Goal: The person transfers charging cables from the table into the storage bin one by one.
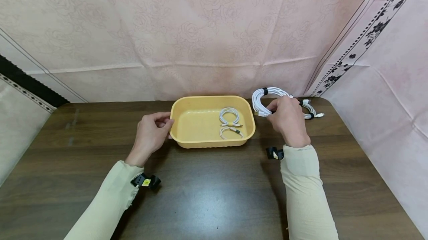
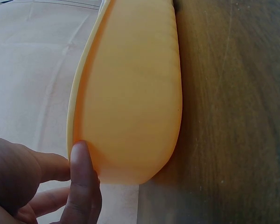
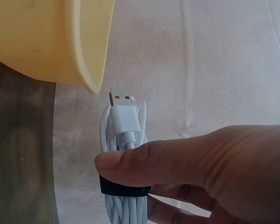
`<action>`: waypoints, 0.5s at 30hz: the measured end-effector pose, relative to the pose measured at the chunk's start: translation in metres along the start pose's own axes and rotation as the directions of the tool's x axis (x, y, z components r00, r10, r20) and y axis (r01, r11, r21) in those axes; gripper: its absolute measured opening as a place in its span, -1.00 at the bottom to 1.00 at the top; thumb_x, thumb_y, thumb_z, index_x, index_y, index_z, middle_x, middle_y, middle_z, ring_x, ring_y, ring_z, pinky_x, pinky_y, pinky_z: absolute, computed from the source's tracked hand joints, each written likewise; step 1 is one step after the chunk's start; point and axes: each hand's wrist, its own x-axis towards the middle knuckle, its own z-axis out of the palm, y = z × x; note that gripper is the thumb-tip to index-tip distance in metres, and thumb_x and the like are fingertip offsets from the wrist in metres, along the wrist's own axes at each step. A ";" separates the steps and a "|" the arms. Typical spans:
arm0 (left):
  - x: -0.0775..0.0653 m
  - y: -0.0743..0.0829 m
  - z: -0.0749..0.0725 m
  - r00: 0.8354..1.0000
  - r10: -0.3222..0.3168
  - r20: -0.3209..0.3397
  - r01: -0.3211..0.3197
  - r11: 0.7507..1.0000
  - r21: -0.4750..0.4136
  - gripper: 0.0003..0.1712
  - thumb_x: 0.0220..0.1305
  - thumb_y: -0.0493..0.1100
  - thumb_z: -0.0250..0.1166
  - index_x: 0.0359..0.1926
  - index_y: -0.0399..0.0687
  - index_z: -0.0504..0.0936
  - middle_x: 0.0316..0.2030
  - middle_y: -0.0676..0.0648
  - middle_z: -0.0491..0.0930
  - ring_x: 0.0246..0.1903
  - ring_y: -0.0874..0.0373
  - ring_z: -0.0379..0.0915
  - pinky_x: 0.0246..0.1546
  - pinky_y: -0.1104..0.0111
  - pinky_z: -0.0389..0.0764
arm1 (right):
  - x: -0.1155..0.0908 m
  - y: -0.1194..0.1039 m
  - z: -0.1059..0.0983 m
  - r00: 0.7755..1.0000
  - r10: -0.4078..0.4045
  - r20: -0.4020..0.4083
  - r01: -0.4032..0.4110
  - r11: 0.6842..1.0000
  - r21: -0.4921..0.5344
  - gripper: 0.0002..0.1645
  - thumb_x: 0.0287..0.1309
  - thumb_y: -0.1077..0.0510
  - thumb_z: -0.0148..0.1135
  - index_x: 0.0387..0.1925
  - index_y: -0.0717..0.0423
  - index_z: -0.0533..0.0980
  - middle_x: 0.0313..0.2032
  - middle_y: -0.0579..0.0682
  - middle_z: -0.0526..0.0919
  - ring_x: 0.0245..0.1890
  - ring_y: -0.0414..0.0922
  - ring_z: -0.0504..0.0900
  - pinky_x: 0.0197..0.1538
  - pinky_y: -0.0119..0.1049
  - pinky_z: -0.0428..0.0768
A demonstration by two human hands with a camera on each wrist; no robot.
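Note:
A yellow plastic tray (image 1: 204, 144) stands on the table near the back wall. My left hand (image 1: 150, 133) pinches its left rim; in the left wrist view the thumb (image 2: 80, 163) lies against the outer wall with fingers behind the rim. My right hand (image 1: 288, 119) grips a thick coiled white USB cable (image 1: 256, 102) just right of the tray. Seen from the right wrist, the thumb presses on the coil's black strap (image 3: 123, 190), and the USB plug (image 3: 124, 116) points toward the tray's rim. Two smaller coiled cables, one upper (image 1: 229, 115) and one lower (image 1: 230, 133), lie inside the tray's right half.
Another white cable coil (image 1: 308, 109) with black ties rests on the table behind and right of my right hand. Pinkish patterned cloth (image 1: 207, 39) hangs along the table's back edge, and more cloth (image 1: 394, 95) borders the right side. The dark wooden table (image 1: 207, 191) extends toward me.

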 end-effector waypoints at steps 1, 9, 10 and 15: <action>0.000 0.000 0.000 1.000 0.000 0.000 0.000 1.000 0.000 -0.63 0.46 -0.18 0.24 0.19 -0.24 0.64 -0.17 -0.24 0.65 -0.49 0.19 0.60 -0.54 0.50 0.63 | 0.000 0.000 0.000 1.000 -0.002 0.000 0.002 1.000 -0.001 -0.80 0.01 0.37 0.35 -0.29 0.18 0.77 -0.27 0.17 0.79 -0.17 0.14 0.64 -0.17 0.04 0.57; 0.000 -0.002 0.000 1.000 0.022 -0.009 -0.022 1.000 0.015 -0.64 0.45 -0.18 0.26 0.17 -0.21 0.66 -0.18 -0.22 0.67 -0.46 0.18 0.60 -0.53 0.49 0.62 | 0.000 0.001 0.000 0.998 -0.056 -0.028 0.056 0.998 0.001 -0.77 -0.09 0.38 0.35 -0.34 0.16 0.78 -0.30 0.17 0.79 -0.16 0.21 0.68 -0.17 0.10 0.57; 0.000 -0.002 0.000 1.000 0.022 -0.008 -0.022 1.000 0.014 -0.64 0.45 -0.18 0.26 0.17 -0.22 0.66 -0.18 -0.23 0.67 -0.46 0.18 0.60 -0.53 0.49 0.63 | 0.000 0.001 0.000 0.998 -0.058 -0.029 0.058 0.998 0.002 -0.77 -0.10 0.38 0.34 -0.35 0.16 0.78 -0.30 0.17 0.79 -0.16 0.20 0.68 -0.17 0.10 0.57; 0.000 -0.001 0.000 1.000 0.013 0.002 -0.013 1.000 0.003 -0.63 0.46 -0.18 0.25 0.19 -0.23 0.64 -0.17 -0.24 0.66 -0.48 0.17 0.61 -0.52 0.49 0.64 | -0.001 0.000 0.000 0.998 -0.061 -0.032 0.061 0.998 0.000 -0.78 -0.09 0.38 0.35 -0.36 0.16 0.78 -0.31 0.15 0.80 -0.17 0.18 0.68 -0.17 0.07 0.57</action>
